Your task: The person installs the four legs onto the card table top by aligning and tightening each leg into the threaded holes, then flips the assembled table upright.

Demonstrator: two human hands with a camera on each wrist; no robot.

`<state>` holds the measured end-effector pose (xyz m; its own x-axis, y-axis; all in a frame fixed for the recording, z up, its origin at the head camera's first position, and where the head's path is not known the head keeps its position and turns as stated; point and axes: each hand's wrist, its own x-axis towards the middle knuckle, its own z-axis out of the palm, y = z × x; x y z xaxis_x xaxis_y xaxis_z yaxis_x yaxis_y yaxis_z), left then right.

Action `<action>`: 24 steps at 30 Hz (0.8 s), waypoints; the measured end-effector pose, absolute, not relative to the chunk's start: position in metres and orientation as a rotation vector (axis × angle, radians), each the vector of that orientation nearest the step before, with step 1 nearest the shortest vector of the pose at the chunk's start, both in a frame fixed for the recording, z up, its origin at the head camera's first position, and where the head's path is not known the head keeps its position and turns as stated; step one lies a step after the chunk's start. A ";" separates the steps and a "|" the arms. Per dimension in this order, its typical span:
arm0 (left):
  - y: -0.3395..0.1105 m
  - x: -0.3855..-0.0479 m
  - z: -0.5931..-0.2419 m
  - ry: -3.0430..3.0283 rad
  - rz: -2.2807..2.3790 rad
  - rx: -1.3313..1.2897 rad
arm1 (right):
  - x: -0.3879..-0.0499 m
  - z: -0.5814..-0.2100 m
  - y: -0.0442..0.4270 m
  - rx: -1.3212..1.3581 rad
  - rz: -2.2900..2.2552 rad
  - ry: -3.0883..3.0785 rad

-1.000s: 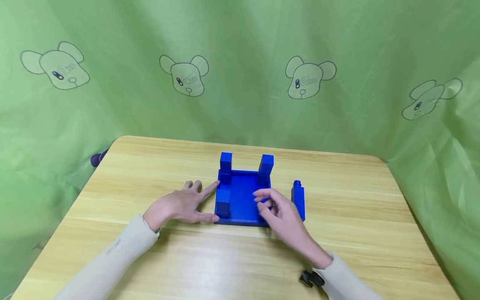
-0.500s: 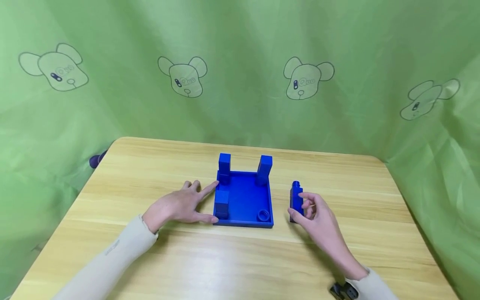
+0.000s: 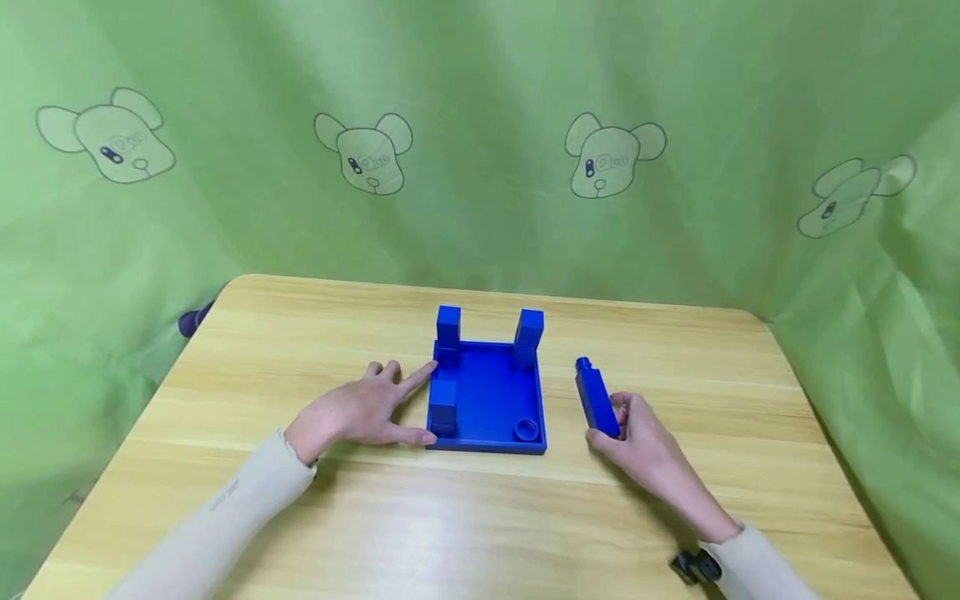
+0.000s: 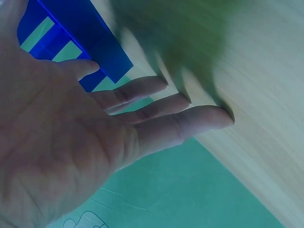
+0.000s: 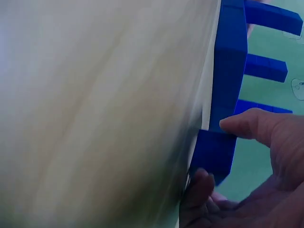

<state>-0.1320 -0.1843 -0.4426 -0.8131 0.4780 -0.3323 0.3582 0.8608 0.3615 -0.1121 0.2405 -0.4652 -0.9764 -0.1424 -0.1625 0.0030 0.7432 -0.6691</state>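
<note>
A blue square tabletop with a low rim lies on the wooden table, its inner side up. Three blue legs stand at its corners: the far-left leg, the far-right leg and the near-left leg. A round threaded socket shows in the near-right corner. My left hand touches the tabletop's left side with forefinger and thumb extended. To the right, my right hand pinches a loose blue leg near its plain end. That leg's threaded tip points away, tilted left.
Bare wood of the table surrounds the tabletop. A green curtain with printed mouse heads hangs behind and beside the table. Something dark purple juts out past the table's left edge.
My right hand has moved right from the tabletop's near-right corner to the loose leg and taken hold of it. The leg's threaded tip has swung left. My left hand stays in place.
</note>
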 end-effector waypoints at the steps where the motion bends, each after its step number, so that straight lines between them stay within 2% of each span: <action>1: -0.184 -0.132 -0.443 2.617 0.394 0.617 | -0.113 -0.465 0.243 -0.117 -1.028 2.751; 9: -0.184 -0.131 -0.444 2.617 0.399 0.596 | -0.120 -0.466 0.258 -0.115 -1.004 2.786; 24: -0.181 -0.131 -0.443 2.644 0.361 0.613 | -0.116 -0.459 0.263 -0.059 -1.365 2.869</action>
<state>-0.1312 -0.1813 -0.4435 -0.8234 0.4668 -0.3228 0.3632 0.8705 0.3322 -0.1158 0.2628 -0.4592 -0.9987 -0.0179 0.0487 -0.0491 0.6306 -0.7746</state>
